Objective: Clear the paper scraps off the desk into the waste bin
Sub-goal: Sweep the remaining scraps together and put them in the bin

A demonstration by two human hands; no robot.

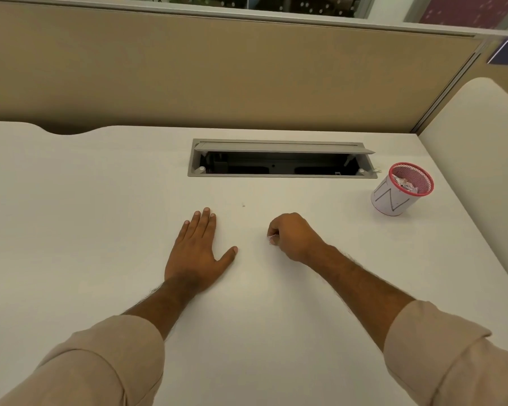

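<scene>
A: What's nearest?

B: Two beige rolled sleeves, then the left hand (198, 253) lying flat on the white desk (71, 230), fingers straight. The right hand (291, 237) is curled, pinching a tiny paper scrap (272, 236) at its fingertips.

A: Farther on?

B: A small speck (243, 205), then a grey cable hatch (282, 158) with its lid raised. To the right stands the red mesh waste bin (401, 190), crumpled paper inside. A tan partition (217, 77) backs the desk.

We look from a single head camera, forward and steeply down over the desk (100, 200), close above both forearms, facing the partition (217, 77) behind it; wide-angle bending shows at the edges.
</scene>
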